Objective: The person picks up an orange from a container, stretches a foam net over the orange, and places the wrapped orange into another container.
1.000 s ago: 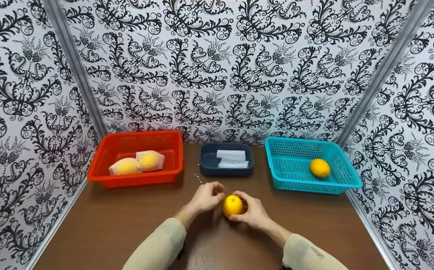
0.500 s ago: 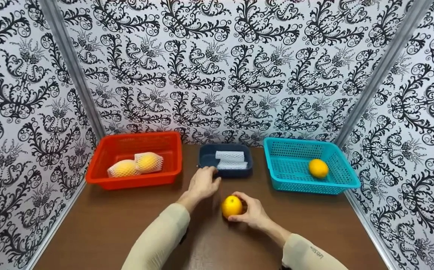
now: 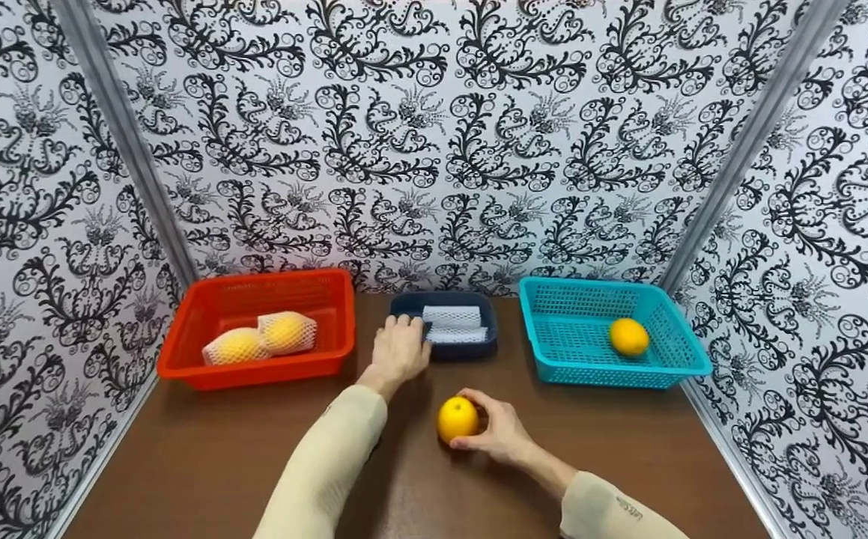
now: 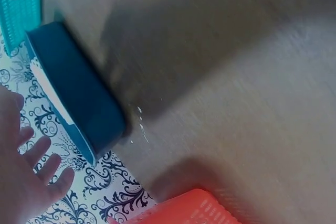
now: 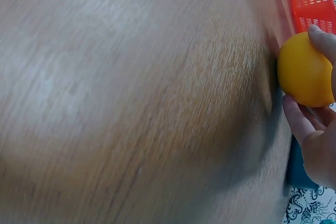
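Note:
My right hand [image 3: 505,433] grips an orange [image 3: 457,419] at the middle of the brown table, thumb on the near side and fingers round the far side. In the right wrist view the orange [image 5: 304,71] sits between thumb and fingers. My left hand [image 3: 399,352] reaches to the left end of a dark blue bin [image 3: 448,352], its fingers over the rim. The left wrist view shows this hand [image 4: 31,166] with loosely spread fingers and nothing in them. Two rolled white foam net sleeves [image 3: 451,315] lie in the bin.
A red basket [image 3: 254,374] at the left holds two fruits in white nets [image 3: 286,333]. A turquoise basket [image 3: 606,374] at the right holds another orange [image 3: 629,337]. Small white scraps [image 4: 142,127] lie on the table near the bin. Patterned walls enclose the back and sides.
My left hand has left the orange's side and moved forward and left to the dark blue bin. The right hand keeps holding the orange in place. The head view has shifted slightly.

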`<state>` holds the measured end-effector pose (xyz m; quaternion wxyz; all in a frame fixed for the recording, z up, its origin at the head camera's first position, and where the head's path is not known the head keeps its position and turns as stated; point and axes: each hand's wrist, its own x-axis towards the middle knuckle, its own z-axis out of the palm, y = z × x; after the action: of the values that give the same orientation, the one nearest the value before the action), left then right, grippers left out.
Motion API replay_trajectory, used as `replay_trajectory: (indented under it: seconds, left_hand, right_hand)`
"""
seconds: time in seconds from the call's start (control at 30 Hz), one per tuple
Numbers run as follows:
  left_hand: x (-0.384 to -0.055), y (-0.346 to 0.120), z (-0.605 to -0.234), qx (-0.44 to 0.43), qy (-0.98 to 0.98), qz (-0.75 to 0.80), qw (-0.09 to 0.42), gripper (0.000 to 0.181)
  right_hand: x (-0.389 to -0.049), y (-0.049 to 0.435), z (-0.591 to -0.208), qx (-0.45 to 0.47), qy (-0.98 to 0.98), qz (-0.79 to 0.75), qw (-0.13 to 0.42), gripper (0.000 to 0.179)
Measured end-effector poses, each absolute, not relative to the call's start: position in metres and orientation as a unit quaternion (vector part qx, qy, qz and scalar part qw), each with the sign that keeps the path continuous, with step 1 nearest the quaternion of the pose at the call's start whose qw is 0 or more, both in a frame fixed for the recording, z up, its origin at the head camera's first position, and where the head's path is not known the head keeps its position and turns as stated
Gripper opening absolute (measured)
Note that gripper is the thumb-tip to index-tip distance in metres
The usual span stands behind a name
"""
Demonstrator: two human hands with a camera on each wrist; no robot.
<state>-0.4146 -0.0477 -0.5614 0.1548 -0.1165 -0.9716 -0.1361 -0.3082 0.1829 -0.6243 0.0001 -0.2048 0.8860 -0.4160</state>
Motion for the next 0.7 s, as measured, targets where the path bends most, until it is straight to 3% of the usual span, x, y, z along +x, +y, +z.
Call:
replay_trajectory:
  seconds: [0.37,0.7]
  left_hand:
    - [-0.441,-0.042,-0.561,-0.108,-0.975,-0.120,0.155,0.046]
    - [-0.469,-0.029,-0.560,-0.107,-0.978,-0.144,0.109,0.040]
  right_hand:
    - [-0.310,0.185,-0.625,-0.207,0.885,-0.418,0.001,0.074]
    - [-0.314,0.187,-0.626,-0.208,0.878,-0.431,0.004,0.077]
